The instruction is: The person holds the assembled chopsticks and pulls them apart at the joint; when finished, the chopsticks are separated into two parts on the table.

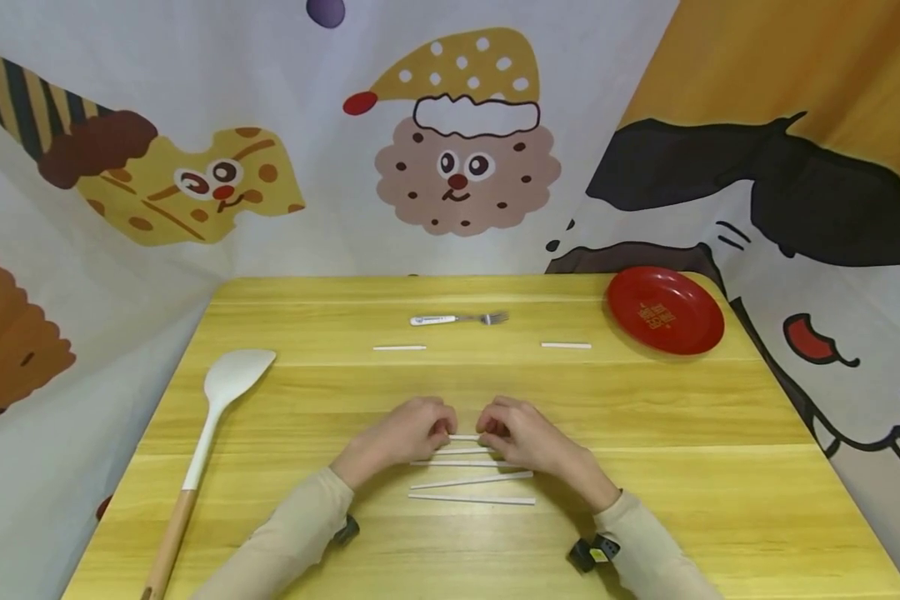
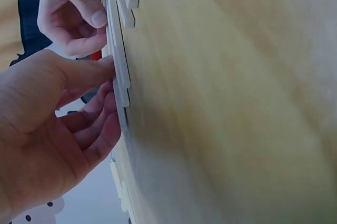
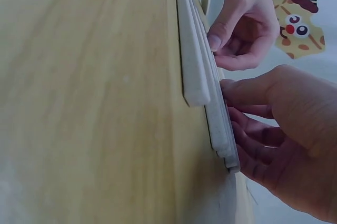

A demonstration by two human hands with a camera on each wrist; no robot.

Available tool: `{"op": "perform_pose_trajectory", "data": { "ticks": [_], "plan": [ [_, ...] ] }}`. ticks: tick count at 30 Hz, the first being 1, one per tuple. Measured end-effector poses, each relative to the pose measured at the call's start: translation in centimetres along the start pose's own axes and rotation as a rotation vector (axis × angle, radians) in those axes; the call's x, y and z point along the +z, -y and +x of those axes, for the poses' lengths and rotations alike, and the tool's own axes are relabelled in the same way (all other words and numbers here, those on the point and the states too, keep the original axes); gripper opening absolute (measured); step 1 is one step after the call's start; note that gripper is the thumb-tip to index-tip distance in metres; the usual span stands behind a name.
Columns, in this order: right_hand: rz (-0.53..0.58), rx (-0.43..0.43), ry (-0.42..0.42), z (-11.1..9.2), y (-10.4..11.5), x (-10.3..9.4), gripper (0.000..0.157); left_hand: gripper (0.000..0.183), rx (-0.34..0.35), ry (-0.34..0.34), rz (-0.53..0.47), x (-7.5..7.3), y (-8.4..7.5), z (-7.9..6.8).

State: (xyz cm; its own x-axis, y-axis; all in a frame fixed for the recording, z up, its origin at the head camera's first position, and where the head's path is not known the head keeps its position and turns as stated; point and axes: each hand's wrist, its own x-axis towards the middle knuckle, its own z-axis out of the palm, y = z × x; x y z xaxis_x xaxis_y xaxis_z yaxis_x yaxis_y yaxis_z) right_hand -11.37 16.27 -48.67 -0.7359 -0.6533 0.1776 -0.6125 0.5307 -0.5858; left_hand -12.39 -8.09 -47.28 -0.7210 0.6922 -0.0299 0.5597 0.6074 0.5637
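In the head view, my left hand (image 1: 412, 429) and right hand (image 1: 527, 435) face each other near the middle of the table. Between their fingertips runs a thin white chopstick (image 1: 463, 437), and each hand pinches it near one end, thumb on the near side. Most of its length is hidden by the fingers. On the near side, several more white chopsticks (image 1: 471, 500) lie crosswise in a rough row, some slightly slanted. The left wrist view has the left thumb (image 2: 89, 71) beside the chopsticks' edges; in the right wrist view the right fingers (image 3: 258, 145) curl behind them.
Beyond the hands lie two short white sticks (image 1: 400, 347) and a fork (image 1: 457, 319) with a white handle. A red plate (image 1: 690, 312) sits at the back right corner. Along the left side is a white spatula (image 1: 228, 379) with a wooden handle. A printed curtain (image 1: 330, 200) hangs behind the table.
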Motion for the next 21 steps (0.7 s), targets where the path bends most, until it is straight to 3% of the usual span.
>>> {"op": "perform_pose_trajectory", "data": {
  "ticks": [10, 21],
  "plan": [
    [-0.057, -0.003, 0.002, 0.2, 0.3, -0.3, 0.006, 0.008, -0.058, -0.003, -0.020, -0.2, -0.6, -0.3],
    [0.020, -0.060, -0.073, 0.5, 2.0, -2.2, 0.009, 0.009, 0.035, -0.114, -0.101, -1.6, -2.0, -0.8]
  ]
}}
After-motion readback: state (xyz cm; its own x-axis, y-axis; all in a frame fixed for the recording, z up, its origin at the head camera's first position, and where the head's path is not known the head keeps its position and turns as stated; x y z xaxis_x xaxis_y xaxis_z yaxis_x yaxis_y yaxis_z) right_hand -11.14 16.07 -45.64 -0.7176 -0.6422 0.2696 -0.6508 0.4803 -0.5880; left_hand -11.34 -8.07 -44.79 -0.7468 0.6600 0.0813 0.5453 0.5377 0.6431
